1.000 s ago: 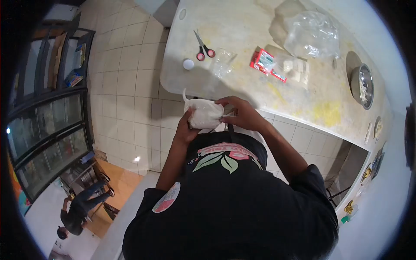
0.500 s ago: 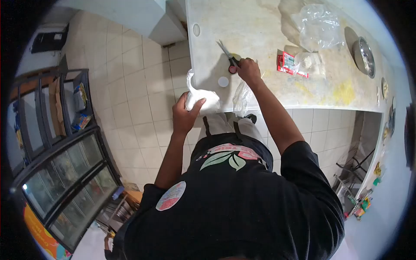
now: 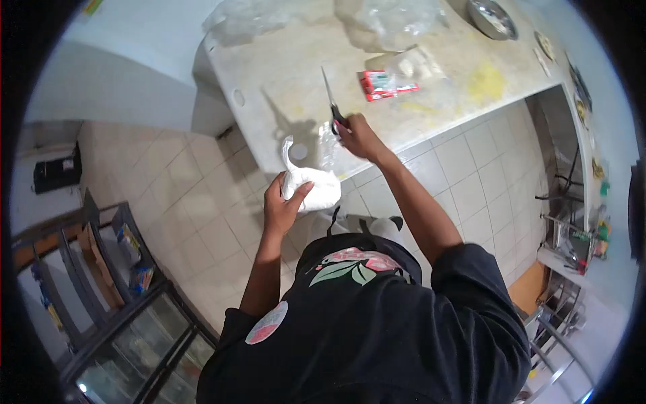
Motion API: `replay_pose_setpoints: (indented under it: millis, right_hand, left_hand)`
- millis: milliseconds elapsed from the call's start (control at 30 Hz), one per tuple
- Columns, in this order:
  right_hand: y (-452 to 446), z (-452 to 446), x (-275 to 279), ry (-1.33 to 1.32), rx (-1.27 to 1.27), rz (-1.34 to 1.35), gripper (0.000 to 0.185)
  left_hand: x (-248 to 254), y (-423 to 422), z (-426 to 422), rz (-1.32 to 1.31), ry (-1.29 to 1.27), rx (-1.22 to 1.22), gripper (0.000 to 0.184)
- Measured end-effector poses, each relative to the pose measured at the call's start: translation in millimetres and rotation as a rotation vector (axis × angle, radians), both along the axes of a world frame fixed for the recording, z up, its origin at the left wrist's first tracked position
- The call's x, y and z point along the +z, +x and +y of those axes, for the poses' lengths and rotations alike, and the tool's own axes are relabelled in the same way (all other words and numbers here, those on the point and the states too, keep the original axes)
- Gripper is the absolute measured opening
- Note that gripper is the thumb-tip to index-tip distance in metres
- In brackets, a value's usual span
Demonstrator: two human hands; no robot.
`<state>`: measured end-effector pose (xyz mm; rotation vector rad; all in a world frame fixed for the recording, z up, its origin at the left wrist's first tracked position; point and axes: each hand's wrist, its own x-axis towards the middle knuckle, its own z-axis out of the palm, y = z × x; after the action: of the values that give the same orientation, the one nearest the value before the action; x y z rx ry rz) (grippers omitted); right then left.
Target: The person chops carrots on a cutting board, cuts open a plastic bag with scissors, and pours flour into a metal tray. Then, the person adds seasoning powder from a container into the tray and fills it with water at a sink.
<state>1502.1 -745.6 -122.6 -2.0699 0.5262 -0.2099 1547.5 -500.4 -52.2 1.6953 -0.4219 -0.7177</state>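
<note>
My left hand [image 3: 281, 206] is closed around a plump bag of white powder [image 3: 319, 188] with a twisted top that sticks up. It is held just off the near edge of the table. In my right hand [image 3: 361, 137] is a pair of scissors [image 3: 334, 111], gripped by the dark handles, blades pointing away over the table. A clear plastic bag [image 3: 328, 148] lies at the table edge between the two hands. Beside it, close to the bag's twisted top, is a small white disc [image 3: 299, 151].
On the white table [image 3: 269, 74] lie a red and green packet [image 3: 378, 85], a clear bag with pale contents [image 3: 418, 64] and crumpled clear plastic [image 3: 404, 23]. A metal bowl [image 3: 492, 20] stands at the far right. A glass-doored cabinet [image 3: 134, 343] is at lower left.
My right hand has lifted the scissors off the table. The bag of white powder stays in my left hand. The head view has turned, shifting the table in the picture.
</note>
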Motion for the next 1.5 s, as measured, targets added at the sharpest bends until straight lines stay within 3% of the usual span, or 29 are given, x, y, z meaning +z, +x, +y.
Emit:
replay_pose_setpoints:
  millis: [100, 133, 233, 333, 433, 533, 567, 633, 700, 733, 800, 900, 967, 1033, 1167, 1267, 1300, 1433, 1500]
  right_hand:
    - [-125, -16, 20, -0.011, -0.026, -0.094, 0.021]
    - [-171, -19, 41, 0.058, 0.118, 0.091, 0.018]
    - [-307, -5, 64, 0.455, 0.482, 0.223, 0.018]
    - [-383, 37, 105, 0.766, 0.373, 0.371, 0.019]
    - [-454, 50, 93, 0.49, 0.102, 0.1, 0.018]
    - [-526, 53, 77, 0.703, -0.254, -0.072, 0.02]
    - [-547, 50, 78, 0.658, -0.222, -0.156, 0.039]
    - [-573, 25, 91, 0.697, -0.218, -0.123, 0.055]
    - [-611, 22, 90, 0.682, -0.246, -0.129, 0.078]
    - [-628, 20, 94, 0.65, -0.31, -0.102, 0.072]
    - [-648, 15, 91, 0.663, -0.482, -0.132, 0.061]
    - [-663, -7, 37, 0.351, -0.7, -0.181, 0.046]
    - [-656, -50, 48, 0.674, -1.089, -0.306, 0.034]
    - [-643, -105, 76, 0.681, -1.254, -0.447, 0.025]
    - [-635, -194, 104, 0.698, -1.156, -0.743, 0.02]
    - [-651, -250, 105, 0.695, -1.143, -0.673, 0.025]
    - [-653, -263, 118, 0.727, -1.131, -0.757, 0.026]
    - [-702, -315, 138, 0.594, -1.287, -0.595, 0.028]
    - [-726, -328, 143, 0.395, -1.367, -0.599, 0.034]
  left_hand:
    - [6, -17, -25, -0.025, -0.014, -0.055, 0.028]
    - [2, -19, -31, -0.036, -0.012, -0.079, 0.028]
    - [-4, -41, -55, -0.055, 0.013, -0.158, 0.027]
    - [-5, -74, -94, -0.103, 0.055, -0.281, 0.027]
    - [2, -125, -139, -0.158, 0.096, -0.4, 0.029]
    - [3, -202, -185, -0.168, 0.075, -0.486, 0.031]
    - [4, -230, -202, -0.187, 0.082, -0.522, 0.031]
    - [4, -272, -241, -0.265, 0.1, -0.622, 0.031]
    - [17, -323, -268, -0.158, 0.156, -0.742, 0.031]
    - [19, -344, -283, -0.103, 0.171, -0.825, 0.031]
    - [17, -374, -303, -0.07, 0.144, -0.917, 0.03]
    - [9, -394, -328, -0.068, 0.11, -1.016, 0.029]
    - [16, -414, -347, -0.096, 0.121, -1.086, 0.029]
    - [17, -436, -370, -0.109, 0.128, -1.144, 0.029]
    - [16, -477, -428, -0.112, 0.079, -1.239, 0.026]
    - [25, -507, -484, -0.182, 0.02, -1.329, 0.027]
    - [28, -516, -502, -0.218, -0.008, -1.357, 0.028]
    - [35, -564, -580, -0.25, -0.116, -1.474, 0.031]
    - [44, -588, -615, -0.255, -0.122, -1.561, 0.03]
